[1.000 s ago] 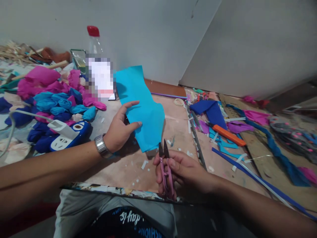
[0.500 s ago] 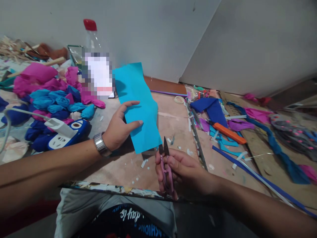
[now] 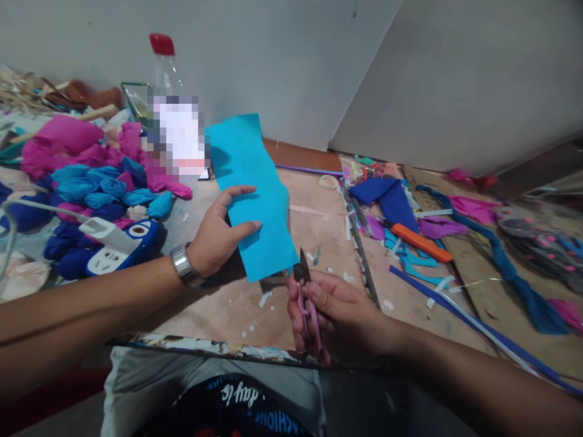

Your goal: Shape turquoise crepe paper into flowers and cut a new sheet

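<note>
A long bright blue sheet of paper [image 3: 252, 194] is held up at a slant above the table. My left hand [image 3: 218, 233] grips its left edge, thumb and forefinger on the top face and the other fingers hidden beneath. In my right hand [image 3: 325, 306] is a pair of small scissors [image 3: 311, 318] with pink handles and dark blades. Fingers wrap round the handles. The blades point up and away at the sheet's lower right corner, nearly together. Whether a bit of paper lies between them I cannot tell.
Left, pink and blue crumpled pieces [image 3: 86, 158] lie near a blue-white power strip [image 3: 118, 249]. Behind stand a blurred phone [image 3: 182, 136] and a red-capped bottle [image 3: 163, 45]. An orange cutter [image 3: 421, 243], paper strips and blue ribbon [image 3: 501, 261] lie right.
The scissor blades have come closer together at the sheet's corner. My right hand has shifted very slightly; my left hand keeps its hold on the paper.
</note>
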The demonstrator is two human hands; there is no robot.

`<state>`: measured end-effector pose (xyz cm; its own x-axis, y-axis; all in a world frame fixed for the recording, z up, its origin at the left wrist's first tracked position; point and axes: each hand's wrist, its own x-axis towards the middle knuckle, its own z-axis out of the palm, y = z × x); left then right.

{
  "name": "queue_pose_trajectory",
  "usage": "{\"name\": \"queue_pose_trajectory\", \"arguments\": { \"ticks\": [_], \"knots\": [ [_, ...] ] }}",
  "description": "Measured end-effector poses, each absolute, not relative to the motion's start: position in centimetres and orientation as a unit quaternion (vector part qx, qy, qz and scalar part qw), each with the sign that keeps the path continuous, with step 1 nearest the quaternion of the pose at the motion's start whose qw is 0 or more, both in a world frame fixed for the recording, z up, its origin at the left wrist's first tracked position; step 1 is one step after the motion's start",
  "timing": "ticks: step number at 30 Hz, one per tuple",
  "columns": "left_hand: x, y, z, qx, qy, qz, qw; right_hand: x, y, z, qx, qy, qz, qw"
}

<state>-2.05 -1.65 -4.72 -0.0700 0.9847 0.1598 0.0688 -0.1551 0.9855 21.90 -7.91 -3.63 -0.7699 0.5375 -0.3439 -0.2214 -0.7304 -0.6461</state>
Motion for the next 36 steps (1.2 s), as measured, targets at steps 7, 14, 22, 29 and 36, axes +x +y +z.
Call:
{"name": "queue_pose_trajectory", "arguments": {
  "ticks": [7, 14, 22, 29, 36],
  "knots": [
    [-2.1, -1.7, -4.6, 0.537, 0.497, 0.538, 0.419, 21.8, -7.8, -3.3, -0.286, -0.303, 0.884, 0.213],
    [-2.0, -1.8, -4.3, 0.516, 0.498, 0.540, 0.441, 21.9, -7.8, -3.4, -0.278, -0.307, 0.882, 0.227],
    [-1.8, -1.7, -4.1, 0.491, 0.506, 0.552, 0.445, 21.9, -7.9, -3.3, -0.242, -0.317, 0.893, 0.206],
    [-2.0, -1.5, -3.8, 0.474, 0.495, 0.565, 0.460, 21.8, -7.8, -3.6, -0.233, -0.317, 0.901, 0.183],
    [-1.5, -2.0, -2.5, 0.391, 0.456, 0.574, 0.556, 21.7, -7.7, -3.3, -0.242, -0.310, 0.902, 0.178]
  ]
}}
